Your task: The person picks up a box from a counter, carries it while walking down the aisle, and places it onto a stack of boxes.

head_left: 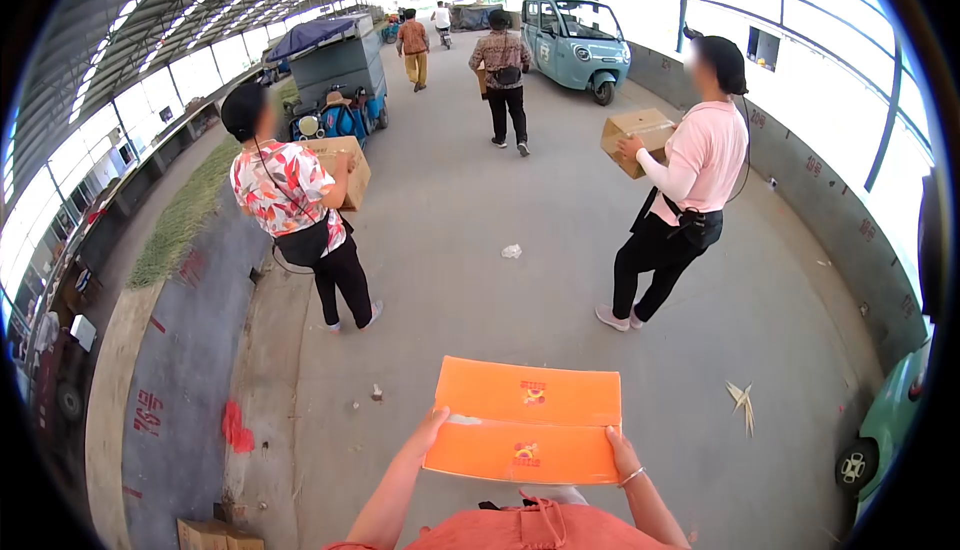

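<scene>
An orange cardboard box (530,438) with a printed logo on each top flap is held level in front of my body. My left hand (430,434) grips its left side, the thumb near the seam between the flaps. On the opposite side, my right hand (622,453) has its thumb up at the edge; a bracelet circles that wrist. The fingers of both hands are mostly hidden by the box. A short pale strip lies along the seam near my left thumb.
Two people carrying brown cartons (345,165) (640,140) stand ahead, left and right. Further on are a blue three-wheeler (575,45), a cargo tricycle (340,60) and walkers. Low walls (190,350) line both sides. Litter (511,251) dots the concrete floor (470,300).
</scene>
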The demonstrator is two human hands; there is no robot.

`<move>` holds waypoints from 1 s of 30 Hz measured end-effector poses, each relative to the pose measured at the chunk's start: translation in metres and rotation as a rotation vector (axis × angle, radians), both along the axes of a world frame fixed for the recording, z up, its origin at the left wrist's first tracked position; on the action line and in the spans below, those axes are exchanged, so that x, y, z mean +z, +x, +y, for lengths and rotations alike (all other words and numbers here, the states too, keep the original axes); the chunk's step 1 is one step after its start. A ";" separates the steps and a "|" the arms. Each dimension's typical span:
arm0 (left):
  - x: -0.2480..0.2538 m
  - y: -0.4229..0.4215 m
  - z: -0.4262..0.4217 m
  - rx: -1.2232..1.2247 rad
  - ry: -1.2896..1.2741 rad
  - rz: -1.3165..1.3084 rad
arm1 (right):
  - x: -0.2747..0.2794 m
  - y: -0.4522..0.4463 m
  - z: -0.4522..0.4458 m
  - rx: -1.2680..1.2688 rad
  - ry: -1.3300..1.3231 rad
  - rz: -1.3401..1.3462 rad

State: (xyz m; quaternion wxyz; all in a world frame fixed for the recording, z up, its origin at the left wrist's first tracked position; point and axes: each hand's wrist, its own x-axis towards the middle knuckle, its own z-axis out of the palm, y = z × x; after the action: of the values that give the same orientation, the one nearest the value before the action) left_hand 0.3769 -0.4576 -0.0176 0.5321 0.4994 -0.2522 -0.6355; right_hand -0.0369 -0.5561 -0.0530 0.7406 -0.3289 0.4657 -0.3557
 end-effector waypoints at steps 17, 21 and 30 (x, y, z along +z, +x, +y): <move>0.014 0.032 -0.160 0.417 0.134 0.067 | 0.028 0.091 -0.289 0.272 -0.031 0.044; 0.014 0.058 -0.225 0.409 0.123 0.050 | 0.013 0.113 -0.354 0.270 -0.100 0.098; 0.010 0.148 -0.409 0.238 0.069 0.088 | 0.052 0.171 -0.476 0.098 -0.170 0.083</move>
State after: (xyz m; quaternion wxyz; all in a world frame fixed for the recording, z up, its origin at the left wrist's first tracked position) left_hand 0.5252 -0.8667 -0.0078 0.5967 0.5154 -0.1455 -0.5976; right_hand 0.1340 -1.0323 -0.0011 0.7065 -0.4277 0.4475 -0.3431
